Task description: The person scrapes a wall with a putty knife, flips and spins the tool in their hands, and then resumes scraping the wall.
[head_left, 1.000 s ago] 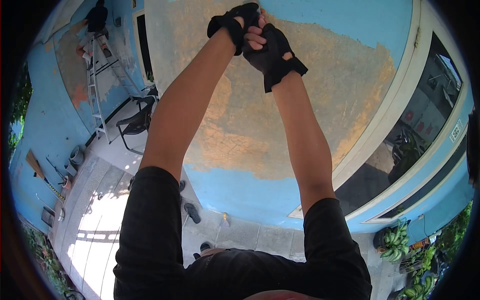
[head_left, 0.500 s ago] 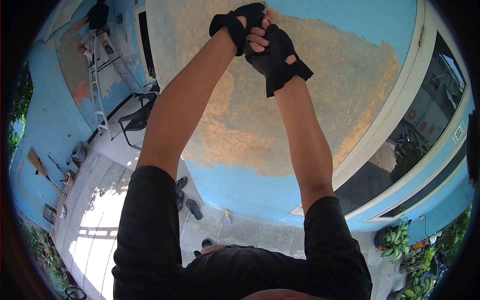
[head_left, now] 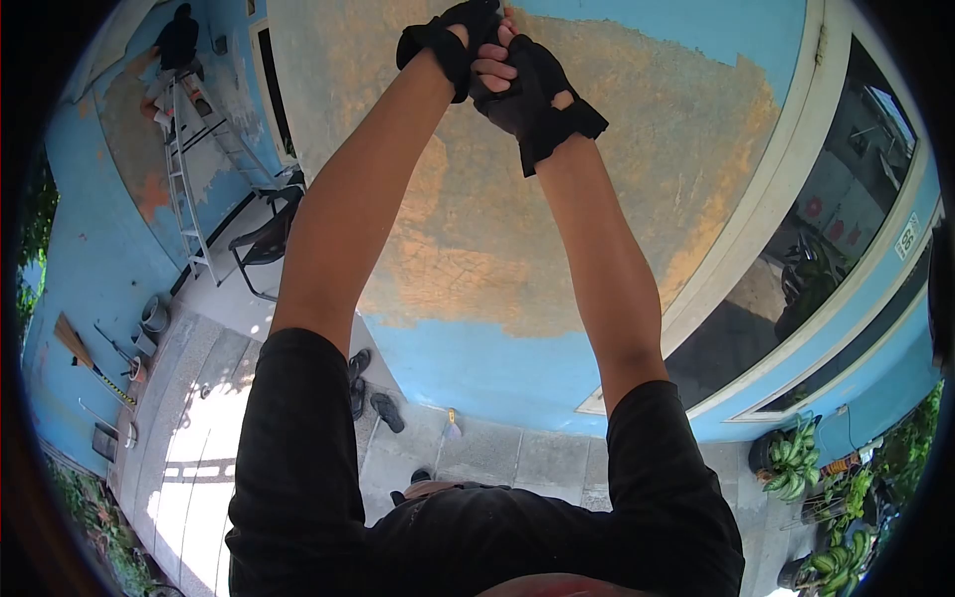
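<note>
My left hand (head_left: 460, 42) and my right hand (head_left: 519, 88), both in black fingerless gloves, are raised close together at the top of the view. They are in front of the wall (head_left: 477, 239), where a large patch of blue paint is gone and rough grey and tan plaster shows. My right hand is closed, its bare fingers curled towards my left hand. My left hand also looks closed, though its fingers are mostly hidden by the glove. What the two hands grip is hidden between them.
Another person (head_left: 179, 45) is up on a stepladder (head_left: 184, 189) by the left wall. A black chair (head_left: 267, 239) stands nearby. Sandals (head_left: 388, 412) and a small yellow-handled tool (head_left: 453, 423) lie on the floor. At right are a window (head_left: 796, 249) and potted plants (head_left: 791, 463).
Both hands, still together, have shifted slightly left and up in the view. The wall and window have shifted the same way, so the camera has turned a little.
</note>
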Tool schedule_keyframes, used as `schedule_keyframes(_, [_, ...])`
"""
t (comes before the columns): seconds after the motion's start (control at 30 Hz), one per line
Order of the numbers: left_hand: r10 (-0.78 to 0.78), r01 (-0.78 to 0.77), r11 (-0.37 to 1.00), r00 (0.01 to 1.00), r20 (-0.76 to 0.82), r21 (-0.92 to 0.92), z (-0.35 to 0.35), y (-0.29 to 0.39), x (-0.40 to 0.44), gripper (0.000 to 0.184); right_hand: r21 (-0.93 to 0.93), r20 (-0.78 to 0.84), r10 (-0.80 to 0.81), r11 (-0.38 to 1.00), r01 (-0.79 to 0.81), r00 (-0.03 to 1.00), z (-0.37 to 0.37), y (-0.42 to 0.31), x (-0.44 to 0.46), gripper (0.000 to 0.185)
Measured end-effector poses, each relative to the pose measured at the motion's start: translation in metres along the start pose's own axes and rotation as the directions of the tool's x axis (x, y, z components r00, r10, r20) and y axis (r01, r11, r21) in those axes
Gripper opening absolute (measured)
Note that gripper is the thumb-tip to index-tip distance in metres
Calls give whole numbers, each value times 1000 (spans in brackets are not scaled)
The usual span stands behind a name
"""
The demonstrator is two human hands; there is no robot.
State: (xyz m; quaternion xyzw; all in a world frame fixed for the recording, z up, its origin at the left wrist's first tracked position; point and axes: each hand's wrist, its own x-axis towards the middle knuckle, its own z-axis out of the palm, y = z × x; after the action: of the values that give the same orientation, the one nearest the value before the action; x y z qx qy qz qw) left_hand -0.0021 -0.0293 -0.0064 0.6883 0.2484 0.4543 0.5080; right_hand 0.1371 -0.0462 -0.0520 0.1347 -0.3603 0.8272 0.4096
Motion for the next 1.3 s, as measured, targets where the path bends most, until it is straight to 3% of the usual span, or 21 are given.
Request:
schedule_keyframes(0.07, [-22, 22, 1000, 999, -32, -4, -27, 1, 22, 33, -32, -60, -8, 999, 7, 998, 3, -1, 7, 10])
schedule_keyframes(0.17, [-54, 54, 999, 997, -62, -6, -58, -9, 47, 33, 41, 50, 59, 997, -61, 997, 10, -3, 15, 10])
schedule_keyframes(0.23, [68, -115, 982, 955, -288, -152, -45, -26, 52, 32, -9, -113, -4, 1000, 3, 994, 10, 5, -1, 8])
schedule_keyframes(0.27, [-25, -80, 947, 947, -321, -311, -36, -29, 53, 32, 3, 16, 33, 999, -34, 999, -10, 3, 4, 6])
schedule_keyframes(0.3, [-18, -86, 947, 947, -321, -309, -29, -21, 42, 32, -2, 21, 35, 999, -34, 999, -8, 2, 8, 6])
schedule_keyframes(0.37, [-46, 43, 999, 932, -360, -15, -23, -2, 24, 30, 12, 13, 7, 1000, -7, 1000, -2, -1, 17, 7])
schedule_keyframes(0.4, [-52, 48, 999, 931, -361, -22, -29, -7, 26, 30, 46, 17, 38, 998, -39, 999, 6, -2, 21, 9])
schedule_keyframes(0.5, [-7, -10, 976, 997, -79, -215, -45, -8, 30, 31, 38, -52, -19, 999, 21, 998, 17, 10, 7, 12])
schedule_keyframes(0.53, [144, -155, 978, 986, -87, -137, -36, -15, 29, 29, 41, -59, -30, 999, 32, 998, 9, 12, 7, 13])
schedule_keyframes(0.57, [152, -163, 978, 985, -87, -132, -41, -17, 34, 29, 37, -52, -29, 999, 31, 998, 9, 13, 8, 13])
schedule_keyframes(0.63, [66, -97, 933, 993, -99, -347, -59, -20, 54, 28, -6, -81, -71, 997, 71, 994, 11, 18, 12, 13])
schedule_keyframes(0.7, [-15, -2, 926, 999, -40, -379, -64, -22, 56, 28, 5, -62, -73, 997, 73, 995, 10, 18, 12, 13])
schedule_keyframes(0.8, [-38, -13, 953, 986, -163, -302, -48, -26, 57, 29, 43, -38, -73, 996, 75, 997, 5, 15, 0, 10])
schedule_keyframes(0.97, [-14, -20, 963, 992, -124, -268, -58, -12, 67, 29, -5, -48, -53, 999, 53, 997, 6, 7, 13, 11])
schedule_keyframes(1.1, [7, -27, 974, 996, -88, -227, -44, -19, 37, 29, 56, 68, 18, 998, -22, 998, 9, 7, 10, 11])
schedule_keyframes(1.17, [28, -44, 978, 996, -84, -202, -39, -15, 33, 29, -11, -78, -58, 998, 58, 995, 10, 11, 8, 13])
schedule_keyframes(1.3, [23, -35, 983, 997, -69, -182, -49, -12, 31, 29, 31, -34, -57, 998, 58, 998, 13, 16, 8, 16])
